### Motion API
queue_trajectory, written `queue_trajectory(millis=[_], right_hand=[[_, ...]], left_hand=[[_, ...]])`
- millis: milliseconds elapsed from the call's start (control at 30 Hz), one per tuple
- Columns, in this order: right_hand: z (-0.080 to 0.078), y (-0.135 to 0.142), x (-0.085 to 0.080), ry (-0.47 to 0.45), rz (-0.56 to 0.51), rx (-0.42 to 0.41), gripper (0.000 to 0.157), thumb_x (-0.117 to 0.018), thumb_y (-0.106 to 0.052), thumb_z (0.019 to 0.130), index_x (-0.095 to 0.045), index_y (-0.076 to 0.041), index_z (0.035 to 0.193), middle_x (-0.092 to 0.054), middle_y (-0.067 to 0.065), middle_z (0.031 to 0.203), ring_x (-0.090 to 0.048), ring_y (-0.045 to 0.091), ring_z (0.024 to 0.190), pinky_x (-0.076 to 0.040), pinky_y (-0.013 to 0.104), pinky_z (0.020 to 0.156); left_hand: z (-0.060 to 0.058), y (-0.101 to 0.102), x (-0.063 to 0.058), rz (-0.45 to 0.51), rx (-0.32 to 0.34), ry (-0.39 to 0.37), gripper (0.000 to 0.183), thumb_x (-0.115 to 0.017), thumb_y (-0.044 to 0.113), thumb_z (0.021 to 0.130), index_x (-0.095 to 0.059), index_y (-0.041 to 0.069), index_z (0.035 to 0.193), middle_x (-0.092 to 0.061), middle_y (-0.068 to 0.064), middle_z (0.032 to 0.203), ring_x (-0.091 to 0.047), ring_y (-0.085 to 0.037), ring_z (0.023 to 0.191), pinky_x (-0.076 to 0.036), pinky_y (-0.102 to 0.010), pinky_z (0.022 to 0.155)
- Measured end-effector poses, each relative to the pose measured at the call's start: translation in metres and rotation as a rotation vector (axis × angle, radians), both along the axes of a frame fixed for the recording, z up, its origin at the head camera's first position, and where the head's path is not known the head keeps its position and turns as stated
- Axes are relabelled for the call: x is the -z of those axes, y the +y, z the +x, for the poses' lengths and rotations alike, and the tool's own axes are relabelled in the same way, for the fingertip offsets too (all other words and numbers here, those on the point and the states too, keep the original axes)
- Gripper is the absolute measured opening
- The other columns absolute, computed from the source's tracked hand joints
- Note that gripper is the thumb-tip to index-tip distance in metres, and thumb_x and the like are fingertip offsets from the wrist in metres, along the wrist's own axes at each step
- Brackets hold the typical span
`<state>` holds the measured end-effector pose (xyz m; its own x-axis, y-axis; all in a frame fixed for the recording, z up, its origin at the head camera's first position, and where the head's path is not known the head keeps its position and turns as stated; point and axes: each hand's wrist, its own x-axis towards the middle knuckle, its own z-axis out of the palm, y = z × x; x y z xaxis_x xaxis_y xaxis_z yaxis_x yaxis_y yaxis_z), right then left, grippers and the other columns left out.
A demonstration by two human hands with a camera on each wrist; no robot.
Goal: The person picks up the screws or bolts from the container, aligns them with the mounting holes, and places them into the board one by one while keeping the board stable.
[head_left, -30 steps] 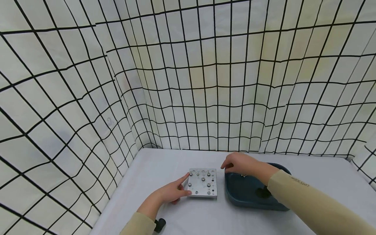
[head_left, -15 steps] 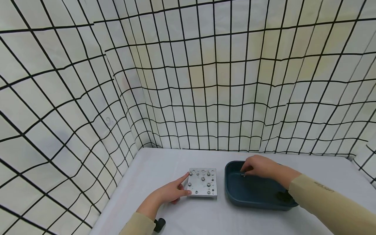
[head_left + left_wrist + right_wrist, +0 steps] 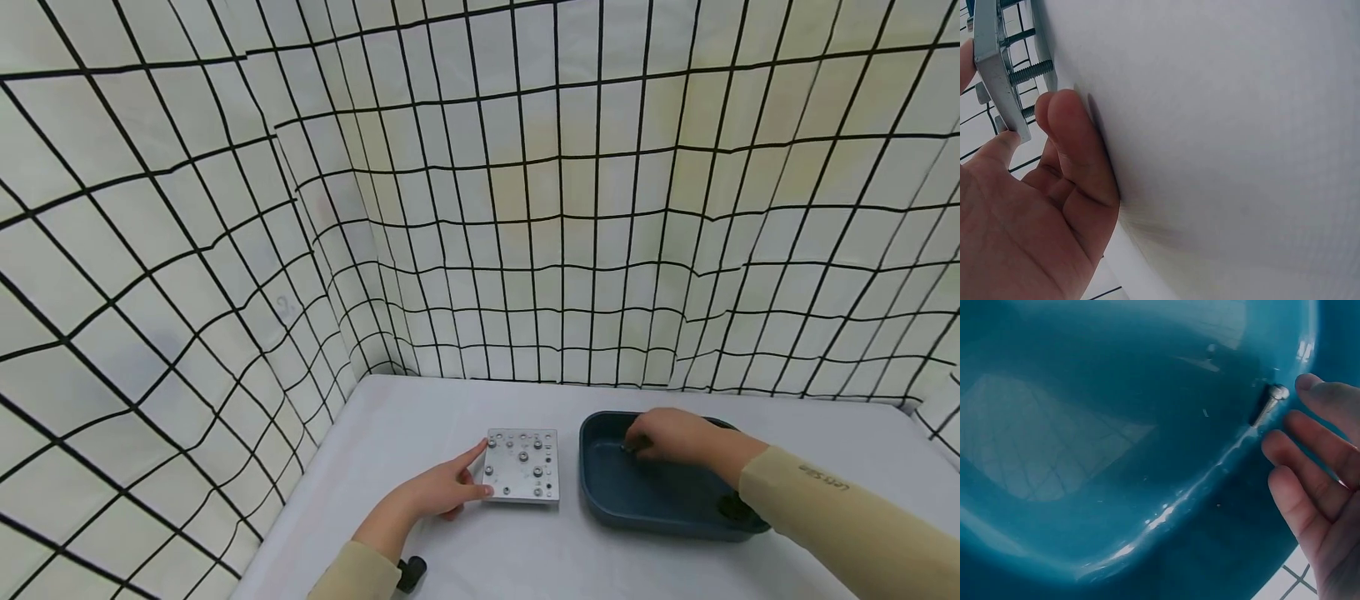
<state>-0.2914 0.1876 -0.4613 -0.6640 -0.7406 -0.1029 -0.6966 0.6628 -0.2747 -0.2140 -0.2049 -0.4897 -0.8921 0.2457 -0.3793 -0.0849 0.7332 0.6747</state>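
A square metal plate (image 3: 517,479) with several bolts and holes lies on the white table. My left hand (image 3: 438,490) rests at its left side, straight index finger near the back corner and thumb on the front corner. In the left wrist view the hand's other fingers (image 3: 1075,140) are curled beside threaded bolt shanks (image 3: 1030,72) under the plate. Inside the dark blue tray (image 3: 660,527) my right hand (image 3: 667,435) reaches down. A bolt (image 3: 1269,403) lies in the tray just off the thumb tip (image 3: 1309,381); the right fingers are spread, not gripping it.
A black cylindrical object (image 3: 412,573) sits by the left sleeve. Another dark object (image 3: 733,507) shows at the right wrist, over the tray. White walls with a black grid (image 3: 555,250) rise behind and left of the table (image 3: 420,408).
My right hand has moved right from over the tray's left rim and down into the tray. The left hand and plate keep their places; the view has shifted slightly.
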Motion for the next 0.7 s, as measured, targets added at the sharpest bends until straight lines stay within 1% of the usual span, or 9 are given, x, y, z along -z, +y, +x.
queue_trajectory(millis=[233,433,700], right_hand=[[-0.0005,-0.0012,0.0043,0.029,0.071,-0.019,0.021,-0.079,-0.012,0.083,-0.075,-0.014,0.104,-0.068,-0.005,0.099,-0.065,0.015,0.094,-0.052,0.036,0.082],[0.0011,-0.0028,0.0041,0.025,0.085,-0.025,0.022,-0.078,-0.009,0.084,-0.074,-0.011,0.105,-0.068,-0.002,0.1,-0.066,0.017,0.095,-0.053,0.038,0.083],[0.0026,-0.0057,0.0019,0.031,0.077,-0.029,0.021,-0.078,-0.007,0.083,-0.073,-0.01,0.103,-0.068,-0.002,0.097,-0.065,0.015,0.09,-0.053,0.037,0.08]], left_hand=[[0.0001,-0.0013,0.0006,0.006,0.004,0.002,0.085,-0.073,0.047,0.087,-0.029,0.032,0.157,-0.054,-0.006,0.091,-0.05,-0.018,0.058,-0.041,-0.033,0.057],[0.0001,-0.0007,0.0001,0.006,0.003,0.008,0.085,-0.074,0.046,0.086,-0.029,0.032,0.157,-0.054,-0.005,0.092,-0.051,-0.018,0.058,-0.042,-0.033,0.057],[0.0001,-0.0012,0.0007,0.013,0.002,0.007,0.085,-0.074,0.046,0.086,-0.029,0.032,0.157,-0.054,-0.005,0.092,-0.051,-0.018,0.058,-0.042,-0.033,0.057]])
